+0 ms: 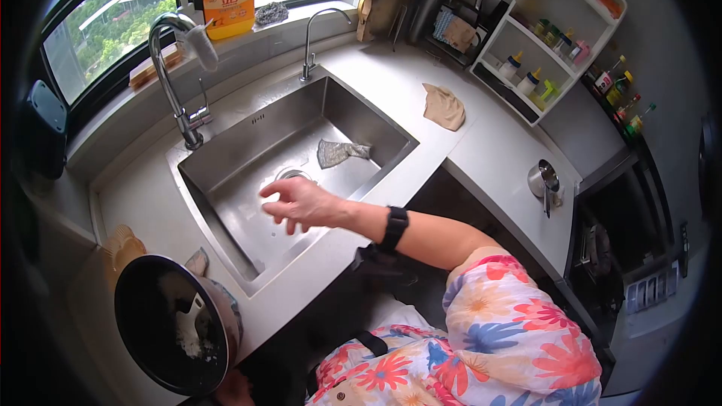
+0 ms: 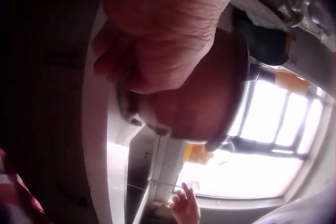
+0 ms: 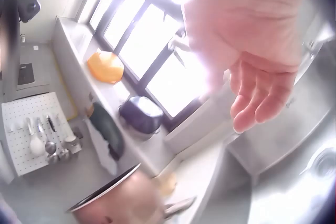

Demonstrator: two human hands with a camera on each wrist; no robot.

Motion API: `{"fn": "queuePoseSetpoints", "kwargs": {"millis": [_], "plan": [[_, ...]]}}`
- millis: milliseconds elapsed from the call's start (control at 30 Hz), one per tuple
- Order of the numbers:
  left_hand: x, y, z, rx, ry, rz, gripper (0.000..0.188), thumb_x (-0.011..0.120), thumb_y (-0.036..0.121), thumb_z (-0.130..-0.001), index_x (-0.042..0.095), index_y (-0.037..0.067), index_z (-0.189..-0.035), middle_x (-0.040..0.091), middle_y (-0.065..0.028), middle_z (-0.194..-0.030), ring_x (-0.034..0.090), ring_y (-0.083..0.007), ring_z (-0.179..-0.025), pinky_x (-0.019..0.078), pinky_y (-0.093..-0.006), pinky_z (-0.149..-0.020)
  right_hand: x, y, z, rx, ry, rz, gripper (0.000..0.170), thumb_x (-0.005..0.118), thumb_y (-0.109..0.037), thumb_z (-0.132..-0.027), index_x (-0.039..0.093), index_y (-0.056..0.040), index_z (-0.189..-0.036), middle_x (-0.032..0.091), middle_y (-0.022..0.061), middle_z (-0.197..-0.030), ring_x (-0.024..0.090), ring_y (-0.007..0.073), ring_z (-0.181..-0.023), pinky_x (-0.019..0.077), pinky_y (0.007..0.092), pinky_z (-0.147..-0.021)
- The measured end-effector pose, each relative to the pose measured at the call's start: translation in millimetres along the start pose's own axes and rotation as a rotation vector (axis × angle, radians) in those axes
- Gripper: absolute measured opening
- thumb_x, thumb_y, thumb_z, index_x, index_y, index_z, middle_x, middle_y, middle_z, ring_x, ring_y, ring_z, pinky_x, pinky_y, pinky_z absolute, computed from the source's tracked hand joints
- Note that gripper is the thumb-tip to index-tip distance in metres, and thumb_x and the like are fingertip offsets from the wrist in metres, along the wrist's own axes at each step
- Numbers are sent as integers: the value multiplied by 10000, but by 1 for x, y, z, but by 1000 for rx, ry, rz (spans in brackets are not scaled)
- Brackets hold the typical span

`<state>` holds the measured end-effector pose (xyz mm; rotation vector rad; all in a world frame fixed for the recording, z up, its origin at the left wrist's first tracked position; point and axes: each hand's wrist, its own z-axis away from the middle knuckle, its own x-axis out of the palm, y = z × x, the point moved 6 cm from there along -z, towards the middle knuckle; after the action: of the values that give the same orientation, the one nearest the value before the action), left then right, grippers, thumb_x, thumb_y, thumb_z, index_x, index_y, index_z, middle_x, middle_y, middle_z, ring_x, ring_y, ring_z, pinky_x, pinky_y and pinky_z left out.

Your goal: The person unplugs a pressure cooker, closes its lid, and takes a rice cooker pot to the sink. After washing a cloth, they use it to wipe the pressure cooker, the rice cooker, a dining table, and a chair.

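My left hand [image 2: 163, 35] grips the near side of a round pot [image 1: 143, 331], its fingers curled at the pot's copper-brown outside; in the head view most of this hand is hidden. Tilted toward me at the counter's left end, the pot shows a dark interior. Inside lie a white paddle [image 1: 197, 314] and some white, rice-like grains [image 1: 194, 344]. My right hand [image 1: 301, 204] hangs over the steel sink [image 1: 241, 152] with fingers loosely bent and nothing in them. A grey cloth [image 1: 342, 153] lies in the sink beyond that hand.
A curved faucet [image 1: 180, 105] and a thin tap [image 1: 308, 53] stand behind the sink. On the sill is a yellow detergent jug [image 1: 229, 11]. A beige cloth [image 1: 444, 107] and a small metal pan [image 1: 541, 179] are on the right counter, near a white shelf [image 1: 526, 37].
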<state>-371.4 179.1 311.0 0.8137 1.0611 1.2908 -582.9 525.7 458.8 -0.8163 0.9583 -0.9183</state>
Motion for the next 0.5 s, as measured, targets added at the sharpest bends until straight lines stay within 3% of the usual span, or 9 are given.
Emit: {"fn": "queuePoseSetpoints", "kwargs": {"millis": [100,133,300,367,500], "plan": [[72,45,11,-83,-106,-106,161,604,78,-817,622,-13,-949,611,-40,-758,549,-91,-616,437,-207,-549,-131,8,20,36,150,17,454,544,-230,-845,441,11,-1216,609,74,-720,603,124,-511,453,235,-365],[100,39,13,-164,-93,124,149,607,50,-808,625,-5,-945,604,-33,-748,536,-86,-606,427,-197,-545,-178,12,24,16,191,36,452,546,-238,-853,441,10,-1217,615,84,-757,607,124,-526,456,226,-374],[235,92,-3,-183,-110,58,132,614,22,-762,629,-26,-883,621,-44,-756,559,-98,-641,454,-230,-572,-390,18,61,36,413,-7,434,554,-243,-864,450,12,-1199,601,97,-812,620,145,-581,473,228,-419],[278,123,-4,-107,-85,116,117,610,45,-783,630,-15,-882,614,-45,-704,571,-89,-613,466,-204,-555,-441,16,74,75,441,-2,398,535,-227,-876,449,2,-1190,599,78,-797,612,139,-574,465,220,-431],[322,202,-5,73,-68,-49,121,629,60,-765,657,17,-875,620,-46,-721,554,-77,-608,444,-204,-549,-512,-7,88,28,449,-21,333,526,-168,-876,460,-14,-1164,591,64,-744,596,123,-510,450,188,-371]]}}
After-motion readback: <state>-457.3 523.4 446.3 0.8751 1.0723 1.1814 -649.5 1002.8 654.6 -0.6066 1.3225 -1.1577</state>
